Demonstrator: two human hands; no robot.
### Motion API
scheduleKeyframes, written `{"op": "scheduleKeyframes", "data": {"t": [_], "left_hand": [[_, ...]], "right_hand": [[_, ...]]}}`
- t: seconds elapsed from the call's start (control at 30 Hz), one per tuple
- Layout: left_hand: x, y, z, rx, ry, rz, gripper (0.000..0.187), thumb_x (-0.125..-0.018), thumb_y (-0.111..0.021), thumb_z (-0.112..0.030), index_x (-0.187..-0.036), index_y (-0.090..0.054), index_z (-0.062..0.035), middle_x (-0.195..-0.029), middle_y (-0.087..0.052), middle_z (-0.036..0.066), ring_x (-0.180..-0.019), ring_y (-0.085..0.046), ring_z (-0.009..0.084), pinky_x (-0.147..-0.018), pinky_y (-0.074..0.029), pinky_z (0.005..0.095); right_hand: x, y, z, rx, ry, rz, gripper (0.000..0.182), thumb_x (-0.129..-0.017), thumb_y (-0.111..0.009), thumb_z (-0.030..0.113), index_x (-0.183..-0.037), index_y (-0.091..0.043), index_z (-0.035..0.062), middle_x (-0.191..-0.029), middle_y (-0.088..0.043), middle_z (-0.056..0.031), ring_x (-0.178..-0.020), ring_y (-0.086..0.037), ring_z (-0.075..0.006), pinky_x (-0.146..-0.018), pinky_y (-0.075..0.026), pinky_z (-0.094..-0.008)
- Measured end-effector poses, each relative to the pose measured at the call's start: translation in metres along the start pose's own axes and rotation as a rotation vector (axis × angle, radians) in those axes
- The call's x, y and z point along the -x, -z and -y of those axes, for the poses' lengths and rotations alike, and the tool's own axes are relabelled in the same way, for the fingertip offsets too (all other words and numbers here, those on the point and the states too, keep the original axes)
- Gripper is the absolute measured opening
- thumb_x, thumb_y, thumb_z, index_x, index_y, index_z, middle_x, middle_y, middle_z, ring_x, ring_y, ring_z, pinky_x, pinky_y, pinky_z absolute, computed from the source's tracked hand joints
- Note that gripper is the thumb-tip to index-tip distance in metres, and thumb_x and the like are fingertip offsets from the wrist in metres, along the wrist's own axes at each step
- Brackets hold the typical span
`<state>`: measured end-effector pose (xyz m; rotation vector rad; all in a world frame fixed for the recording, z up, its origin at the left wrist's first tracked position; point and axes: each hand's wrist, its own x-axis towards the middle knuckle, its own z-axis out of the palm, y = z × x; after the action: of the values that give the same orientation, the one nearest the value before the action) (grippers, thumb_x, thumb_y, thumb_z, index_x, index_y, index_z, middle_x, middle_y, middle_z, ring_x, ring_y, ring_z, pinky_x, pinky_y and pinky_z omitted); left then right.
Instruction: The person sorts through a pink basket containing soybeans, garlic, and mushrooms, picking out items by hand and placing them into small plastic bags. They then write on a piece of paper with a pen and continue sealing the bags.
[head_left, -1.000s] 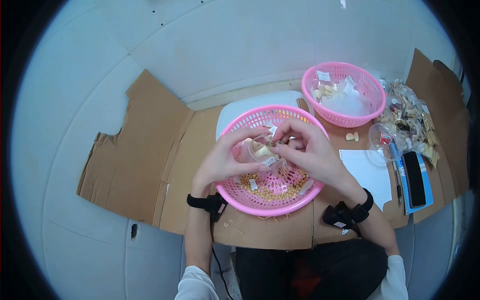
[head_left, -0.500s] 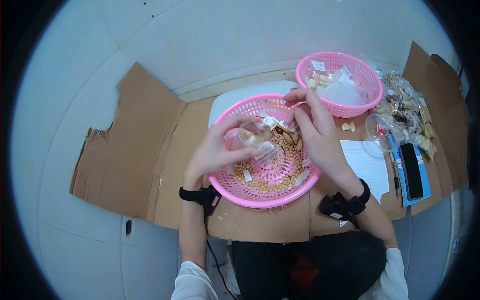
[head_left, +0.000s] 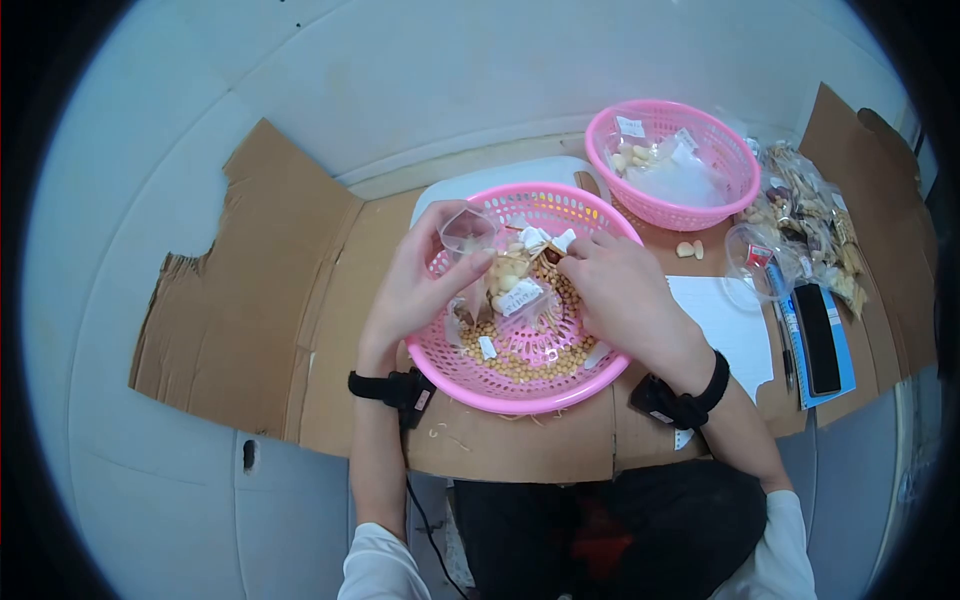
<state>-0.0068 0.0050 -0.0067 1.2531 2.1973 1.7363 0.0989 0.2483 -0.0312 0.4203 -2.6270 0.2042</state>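
My left hand (head_left: 425,275) is closed on a small clear plastic cup (head_left: 468,231) over the left part of a pink basket (head_left: 450,385). Just right of that hand is a clear labelled bag (head_left: 522,296) with pale pieces in it; whether my fingers also hold it is unclear. My right hand (head_left: 625,295) reaches over the basket's right side, fingers bent down among the contents, their tips partly hidden. Yellowish beans (head_left: 540,364), white paper scraps (head_left: 487,347) and thin brownish pieces lie in the basket.
Behind on the right is a second pink basket (head_left: 680,212) with bags. Two pale pieces (head_left: 690,249), a round clear container (head_left: 742,285), white paper (head_left: 720,325), a phone (head_left: 818,340) on a blue notebook (head_left: 845,370) and filled bags (head_left: 800,205) lie at the right. Cardboard (head_left: 245,300) stands left.
My right hand has lowered into the basket from above its back right part. My left hand has tilted the cup, and the labelled bag now shows more plainly below it. The view has shifted slightly.
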Motion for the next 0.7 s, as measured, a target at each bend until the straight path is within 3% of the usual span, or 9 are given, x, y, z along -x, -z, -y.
{"op": "scheduleKeyframes", "data": {"t": [0.07,0.27,0.33,0.43,0.53,0.63,0.7], "left_hand": [[0.0023,-0.0012,0.0,0.01,0.015,0.007,0.052,-0.097,-0.08,-0.02,-0.14,-0.057,-0.001,-0.124,-0.067,0.009,-0.122,-0.063,0.019,-0.109,-0.048,0.0364],[0.0015,0.0014,-0.0006,-0.009,0.018,0.04,0.054,-0.095,-0.082,-0.019,-0.14,-0.058,-0.0013,-0.122,-0.067,0.008,-0.121,-0.063,0.0185,-0.109,-0.048,0.0368],[0.0015,0.0012,0.0022,-0.018,-0.005,0.046,0.054,-0.095,-0.082,-0.019,-0.14,-0.058,-0.0013,-0.122,-0.068,0.008,-0.121,-0.063,0.0184,-0.109,-0.048,0.0369],[0.0014,0.0012,0.0011,-0.022,0.001,0.054,0.055,-0.094,-0.082,-0.019,-0.14,-0.058,-0.0014,-0.122,-0.068,0.007,-0.121,-0.063,0.0182,-0.109,-0.048,0.0369],[0.003,-0.0006,-0.0036,-0.003,0.031,0.048,0.057,-0.093,-0.083,-0.02,-0.141,-0.058,-0.0019,-0.122,-0.068,0.007,-0.121,-0.063,0.0184,-0.11,-0.048,0.0372],[0.0012,0.0025,-0.0032,-0.052,0.007,0.068,0.056,-0.093,-0.083,-0.02,-0.14,-0.058,-0.0021,-0.121,-0.068,0.007,-0.121,-0.063,0.0184,-0.11,-0.048,0.037],[0.0013,0.0017,-0.0036,-0.046,0.007,0.066,0.056,-0.093,-0.083,-0.02,-0.14,-0.058,-0.0021,-0.122,-0.068,0.007,-0.121,-0.063,0.0184,-0.11,-0.048,0.0368]], "right_hand": [[0.0005,-0.0005,0.0004,0.022,-0.005,0.083,0.011,-0.077,-0.073,0.003,-0.088,-0.075,0.0034,-0.097,-0.072,-0.0134,-0.105,-0.07,-0.0294,-0.086,-0.057,-0.0425],[-0.0028,-0.0024,-0.0003,0.052,0.019,0.023,0.008,-0.077,-0.074,0.006,-0.085,-0.074,0.0047,-0.087,-0.075,-0.0125,-0.095,-0.073,-0.0299,-0.081,-0.058,-0.043],[-0.0063,0.0046,0.0021,0.037,-0.102,0.244,0.019,-0.074,-0.074,0.0,-0.092,-0.074,0.0057,-0.086,-0.075,-0.0128,-0.089,-0.073,-0.0345,-0.08,-0.059,-0.0466],[-0.003,-0.0014,-0.0009,0.051,-0.031,0.13,0.01,-0.075,-0.076,0.005,-0.085,-0.074,0.0055,-0.077,-0.074,-0.0126,-0.079,-0.076,-0.0319,-0.074,-0.059,-0.0442],[-0.0016,0.002,-0.0009,0.02,0.031,0.111,0.013,-0.072,-0.079,0.007,-0.084,-0.075,0.0067,-0.076,-0.074,-0.0133,-0.08,-0.077,-0.0312,-0.071,-0.059,-0.0436],[-0.0029,0.0,-0.0032,0.058,0.023,0.227,0.013,-0.07,-0.081,0.009,-0.082,-0.076,0.0071,-0.077,-0.074,-0.0139,-0.08,-0.077,-0.0309,-0.07,-0.059,-0.0428],[-0.0027,-0.001,-0.0043,0.05,0.026,0.196,0.01,-0.072,-0.08,0.01,-0.08,-0.076,0.0068,-0.077,-0.074,-0.0142,-0.08,-0.076,-0.0309,-0.07,-0.06,-0.0431]]}}
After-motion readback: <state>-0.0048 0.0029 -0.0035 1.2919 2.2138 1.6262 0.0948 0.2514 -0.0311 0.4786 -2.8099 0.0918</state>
